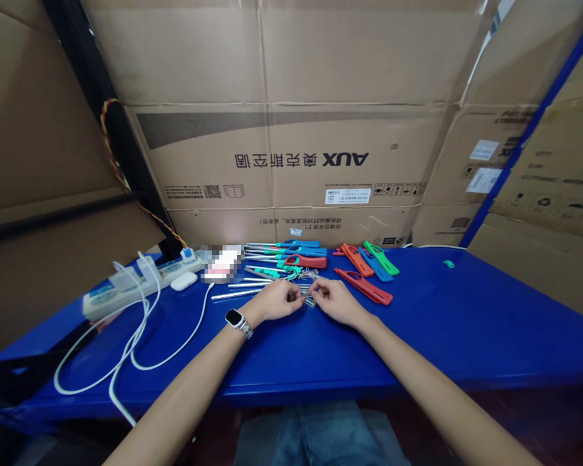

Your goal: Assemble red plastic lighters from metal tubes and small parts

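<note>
Close together over the middle of the table, my left hand (276, 300) and my right hand (336, 300) are both closed in a pinch. Between their fingertips shows a small clear and metallic piece (310, 301), too small to name; which hand grips it is hard to see. Metal lighter tubes (236, 295) lie beside and partly behind my left hand. Just beyond are long-nosed lighters with a blue handle (311, 252) and a red handle (313, 262), among teal parts and thin wires (311, 274). Right of my right hand rests a red handle shell (366, 287).
Orange (358, 260), blue (376, 265) and green handle shells (383, 257) lie at the back right, a teal scrap (448, 264) farther right. At left are a power strip (100, 301), white cables (140, 323), a white case (183, 281) and a blurred phone-like object (222, 264). Cardboard (291, 129) walls the back.
</note>
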`<action>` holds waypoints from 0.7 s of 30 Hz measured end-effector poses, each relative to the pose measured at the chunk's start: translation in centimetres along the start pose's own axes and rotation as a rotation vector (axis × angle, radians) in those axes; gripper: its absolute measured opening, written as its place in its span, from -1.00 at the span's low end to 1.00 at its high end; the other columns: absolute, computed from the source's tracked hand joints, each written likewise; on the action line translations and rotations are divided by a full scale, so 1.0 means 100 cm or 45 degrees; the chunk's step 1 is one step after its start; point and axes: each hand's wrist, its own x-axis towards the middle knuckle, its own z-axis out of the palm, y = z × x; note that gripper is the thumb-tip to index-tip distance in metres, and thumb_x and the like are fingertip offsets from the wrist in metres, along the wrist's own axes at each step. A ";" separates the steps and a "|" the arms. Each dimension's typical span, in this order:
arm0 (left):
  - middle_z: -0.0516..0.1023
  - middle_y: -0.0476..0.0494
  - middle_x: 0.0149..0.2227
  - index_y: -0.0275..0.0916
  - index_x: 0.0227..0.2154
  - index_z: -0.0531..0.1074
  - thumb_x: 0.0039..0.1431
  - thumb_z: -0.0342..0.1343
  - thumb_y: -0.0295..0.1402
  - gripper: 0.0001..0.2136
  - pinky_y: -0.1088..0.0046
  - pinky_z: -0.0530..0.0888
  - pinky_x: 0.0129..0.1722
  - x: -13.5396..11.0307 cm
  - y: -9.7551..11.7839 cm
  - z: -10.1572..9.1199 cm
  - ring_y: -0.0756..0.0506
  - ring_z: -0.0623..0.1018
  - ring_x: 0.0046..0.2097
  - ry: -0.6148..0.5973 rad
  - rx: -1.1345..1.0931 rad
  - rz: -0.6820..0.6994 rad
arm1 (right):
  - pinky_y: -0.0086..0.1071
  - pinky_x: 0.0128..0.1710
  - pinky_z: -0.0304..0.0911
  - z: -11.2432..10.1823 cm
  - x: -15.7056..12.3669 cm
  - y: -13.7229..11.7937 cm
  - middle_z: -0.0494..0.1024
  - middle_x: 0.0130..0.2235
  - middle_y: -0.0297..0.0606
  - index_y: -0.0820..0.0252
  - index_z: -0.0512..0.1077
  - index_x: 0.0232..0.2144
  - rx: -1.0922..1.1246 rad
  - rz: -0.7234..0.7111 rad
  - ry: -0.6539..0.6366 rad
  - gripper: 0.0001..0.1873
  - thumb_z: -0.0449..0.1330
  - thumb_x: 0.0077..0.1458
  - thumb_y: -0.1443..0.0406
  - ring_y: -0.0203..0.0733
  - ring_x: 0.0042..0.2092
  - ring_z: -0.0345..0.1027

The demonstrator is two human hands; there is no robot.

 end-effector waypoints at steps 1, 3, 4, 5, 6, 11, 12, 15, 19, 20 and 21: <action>0.39 0.03 -0.61 -0.27 -0.54 0.40 0.16 0.04 -0.27 -0.77 0.51 0.15 -0.52 0.000 0.001 0.000 0.03 0.32 -0.55 0.001 -0.002 -0.001 | -0.48 -0.53 -0.02 0.000 0.000 0.000 0.30 -0.59 -0.44 0.22 0.45 -0.38 0.000 0.001 0.002 -0.85 0.10 0.10 0.28 -0.36 -0.55 0.09; 0.39 0.03 -0.61 -0.27 -0.54 0.41 0.15 0.05 -0.27 -0.77 0.51 0.15 -0.53 0.000 0.001 -0.001 0.02 0.31 -0.55 0.002 -0.004 -0.005 | -0.48 -0.54 -0.02 -0.001 0.000 0.000 0.29 -0.60 -0.45 0.21 0.44 -0.40 0.006 0.004 0.002 -0.85 0.10 0.10 0.28 -0.36 -0.55 0.08; 0.39 0.03 -0.61 -0.27 -0.54 0.41 0.15 0.05 -0.28 -0.78 0.50 0.15 -0.53 0.000 0.002 -0.001 0.02 0.31 -0.55 0.002 -0.005 -0.006 | -0.48 -0.54 -0.02 -0.001 0.000 -0.001 0.28 -0.61 -0.45 0.21 0.44 -0.40 0.011 0.006 0.003 -0.85 0.11 0.09 0.28 -0.36 -0.56 0.09; 0.39 0.03 -0.61 -0.27 -0.54 0.41 0.14 0.05 -0.28 -0.78 0.50 0.15 -0.53 -0.001 0.002 -0.001 0.02 0.31 -0.55 0.001 -0.006 -0.007 | -0.47 -0.55 -0.02 -0.001 0.000 -0.001 0.28 -0.61 -0.45 0.21 0.43 -0.41 0.018 0.006 0.005 -0.86 0.11 0.09 0.27 -0.36 -0.56 0.09; 0.39 0.03 -0.61 -0.27 -0.54 0.41 0.14 0.06 -0.28 -0.78 0.51 0.15 -0.53 -0.001 0.002 -0.002 0.02 0.31 -0.55 -0.001 -0.005 -0.008 | -0.47 -0.55 -0.02 -0.001 0.000 -0.002 0.28 -0.61 -0.45 0.21 0.43 -0.41 0.027 0.008 0.009 -0.86 0.11 0.09 0.27 -0.36 -0.56 0.09; 0.39 0.03 -0.61 -0.26 -0.54 0.41 0.18 0.04 -0.28 -0.77 0.50 0.16 -0.53 0.002 0.008 -0.003 0.02 0.32 -0.55 0.068 0.023 0.017 | -0.46 -0.55 0.00 -0.011 -0.003 -0.010 0.29 -0.61 -0.44 0.20 0.43 -0.41 0.037 0.070 0.067 -0.86 0.11 0.09 0.27 -0.35 -0.57 0.11; 0.40 0.02 -0.60 -0.26 -0.54 0.40 0.20 0.03 -0.27 -0.76 0.50 0.16 -0.52 0.005 0.010 -0.003 0.01 0.33 -0.55 0.091 0.039 0.030 | -0.46 -0.55 0.00 -0.015 -0.005 -0.011 0.30 -0.61 -0.44 0.20 0.44 -0.40 0.026 0.079 0.086 -0.86 0.11 0.09 0.27 -0.34 -0.57 0.11; 0.46 0.00 -0.54 -0.24 -0.48 0.40 0.25 0.01 -0.27 -0.77 0.49 0.21 -0.49 0.020 0.022 -0.001 -0.01 0.40 -0.50 0.100 0.096 0.108 | -0.44 -0.53 0.03 -0.034 -0.014 -0.010 0.38 -0.56 -0.40 0.18 0.44 -0.38 -0.073 0.079 0.162 -0.86 0.09 0.10 0.29 -0.33 -0.55 0.14; 0.53 -0.10 -0.30 -0.23 -0.28 0.42 0.22 0.06 -0.41 -0.93 0.44 0.38 -0.24 0.058 0.039 0.005 -0.10 0.51 -0.24 0.063 0.238 0.341 | -0.39 -0.37 0.14 -0.066 -0.030 0.000 0.51 -0.41 -0.31 0.14 0.46 -0.31 -0.419 0.144 0.291 -0.88 0.13 0.09 0.32 -0.23 -0.39 0.30; 0.52 -0.16 -0.19 -0.23 -0.23 0.42 0.21 0.06 -0.44 -0.91 0.39 0.39 -0.11 0.069 0.042 0.006 -0.14 0.50 -0.12 0.074 0.324 0.394 | -0.36 -0.30 0.16 -0.073 -0.034 0.003 0.53 -0.35 -0.27 0.14 0.46 -0.29 -0.518 0.156 0.316 -0.88 0.15 0.08 0.33 -0.19 -0.31 0.33; 0.50 -0.21 -0.11 -0.24 -0.18 0.41 0.20 0.06 -0.47 -0.86 0.33 0.38 -0.03 0.079 0.045 0.008 -0.17 0.48 -0.05 0.066 0.413 0.403 | -0.33 -0.22 0.17 -0.079 -0.036 0.006 0.54 -0.28 -0.22 0.14 0.45 -0.26 -0.611 0.168 0.331 -0.86 0.16 0.07 0.33 -0.14 -0.22 0.34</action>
